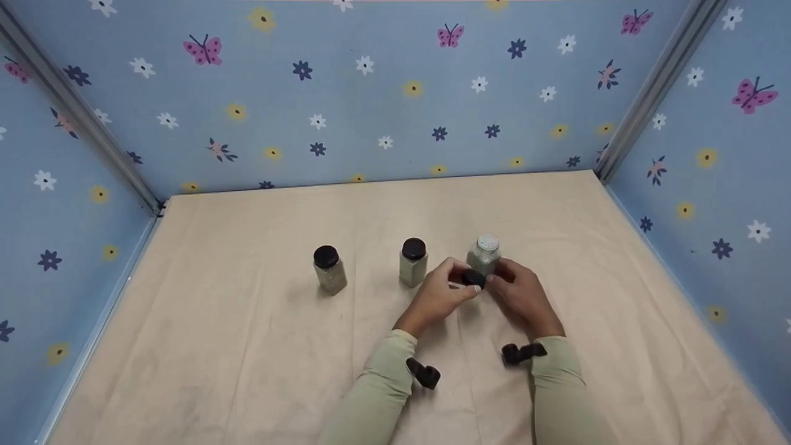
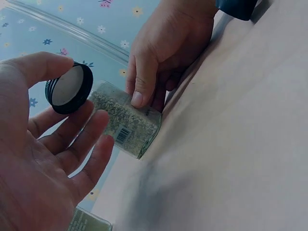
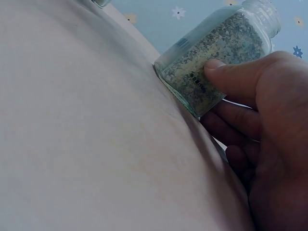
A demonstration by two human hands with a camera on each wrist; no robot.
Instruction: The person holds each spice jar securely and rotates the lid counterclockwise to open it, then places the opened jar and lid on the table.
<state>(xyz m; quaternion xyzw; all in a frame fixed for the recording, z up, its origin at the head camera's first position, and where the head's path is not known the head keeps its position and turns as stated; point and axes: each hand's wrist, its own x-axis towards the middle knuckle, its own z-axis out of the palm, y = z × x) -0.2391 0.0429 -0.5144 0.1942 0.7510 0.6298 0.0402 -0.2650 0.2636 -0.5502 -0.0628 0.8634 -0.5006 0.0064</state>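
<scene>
In the head view, my left hand [image 1: 437, 292] pinches a black screw cap [image 1: 474, 279] between thumb and fingers. The left wrist view shows the cap [image 2: 86, 86] tipped so its pale inside faces the camera, apart from any jar. My right hand [image 1: 525, 296] holds an uncapped glass spice jar [image 1: 479, 258] low on its sides, with the thumb across one face. Greenish-grey dried flakes fill much of this jar [image 3: 211, 62], which stands upright on the cloth. A white perforated shaker top [image 1: 488, 242] shows at its mouth.
Two more spice jars with black caps stand upright to the left: a middle jar [image 1: 413, 264] close to my left hand and a far-left jar [image 1: 330, 272]. Beige cloth [image 1: 247, 346] covers the table. Blue flowered panels [image 1: 383, 93] enclose the back and both sides.
</scene>
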